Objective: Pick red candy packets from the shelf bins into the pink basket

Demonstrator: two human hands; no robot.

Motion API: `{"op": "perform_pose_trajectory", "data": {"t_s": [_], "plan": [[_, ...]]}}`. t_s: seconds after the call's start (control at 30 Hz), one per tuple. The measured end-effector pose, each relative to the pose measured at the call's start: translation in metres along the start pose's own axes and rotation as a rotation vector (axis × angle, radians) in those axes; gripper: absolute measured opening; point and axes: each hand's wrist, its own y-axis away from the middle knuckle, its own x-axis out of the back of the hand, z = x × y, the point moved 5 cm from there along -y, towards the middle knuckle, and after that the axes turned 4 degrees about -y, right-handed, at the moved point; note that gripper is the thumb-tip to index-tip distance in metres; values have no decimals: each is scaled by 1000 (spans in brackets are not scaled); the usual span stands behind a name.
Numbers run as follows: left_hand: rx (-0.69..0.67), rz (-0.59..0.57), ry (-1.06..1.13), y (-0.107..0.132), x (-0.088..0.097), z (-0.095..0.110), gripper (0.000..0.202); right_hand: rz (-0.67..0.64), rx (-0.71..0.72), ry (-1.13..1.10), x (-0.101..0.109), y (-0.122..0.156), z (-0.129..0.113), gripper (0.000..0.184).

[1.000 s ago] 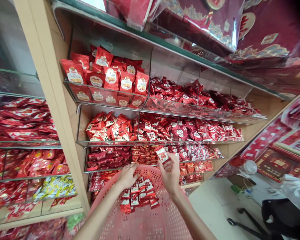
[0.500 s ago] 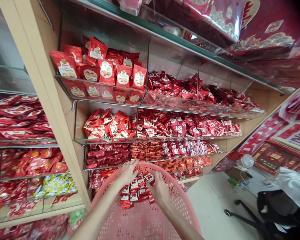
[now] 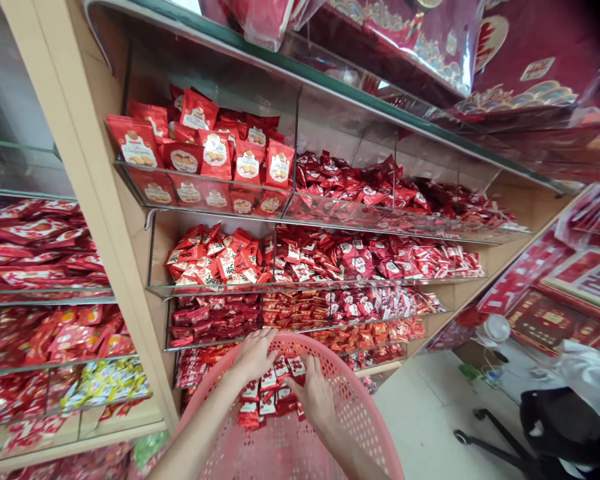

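Observation:
Small red-and-white snack packets [image 3: 267, 403] lie in a cluster at the far inner side of a pink perforated plastic basket [image 3: 375, 407]. My left hand [image 3: 254, 357] reaches to the far rim on the left of the cluster, fingers stretched forward and thumb apart. On the right side, my right hand [image 3: 316, 392] is inside the basket with thumb and fingers apart, beside the nearest packets. One packet shows in the gap between that thumb and the fingers; whether it is gripped is unclear. Both forearms cross the basket's near part.
Glass shelves [image 3: 220, 288] right behind the basket hold red snack packets [image 3: 215, 153] in divided bins. A wooden upright [image 3: 87, 200] separates them from shelves on the left with yellow packets [image 3: 110, 381]. At right are a tiled floor [image 3: 425, 413] and a black wheeled chair base [image 3: 495, 437].
The view has shifted slightly, so the shelves sit a little lower. Both hands stay at the packets in the basket, with only slight movement of the fingers.

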Motion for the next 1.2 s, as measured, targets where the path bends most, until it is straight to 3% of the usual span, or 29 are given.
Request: {"op": "perform_pose_trajectory", "data": {"t_s": [0.13,0.37,0.63,0.87,1.03,1.2], "plan": [[-3,15,6,0,0,0,49,-18,-24,28,0,-1,-4,38],[2,-7,-4,0,1,1,50,-41,-53,33,3,0,-3,63],[19,-18,-9,1,0,1,51,99,-2,-87,25,-7,-1,47],[9,-36,-6,6,-1,1,51,153,-31,-170,39,-3,4,47],[57,-101,21,17,-14,5,46,169,-66,-156,21,29,14,43],[137,-7,-149,29,-30,18,54,191,1,-82,-5,69,15,38]]}}
